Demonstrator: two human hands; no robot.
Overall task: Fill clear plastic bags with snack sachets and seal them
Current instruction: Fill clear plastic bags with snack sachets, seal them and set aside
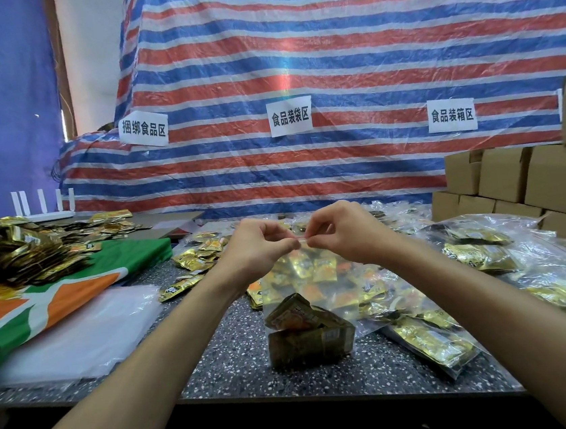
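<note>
Bag (302,282), clear, hangs upright over the front middle of the worktop (242,363), held by its top edge between both hands. Left hand (255,249) pinches the seal strip between thumb and forefinger, its other fingers (269,228) curled. Right hand (345,233) pinches the same strip just beside it, its fingers (314,237) pressed together on the plastic. Sachets (305,331), dark gold, sit bunched in the bag's bottom; whether that bottom touches the worktop I cannot tell. Behind the bag lie loose sachets (196,259), and to the right several filled bags (433,341) overlap. On the left lie a stack of empty bags (77,336), a green and orange sheet (71,284) and a heap of gold sachets (14,252). Boxes (518,184) stand stacked at far right. A striped tarp (291,54) with three paper labels (290,116) hangs behind.
</note>
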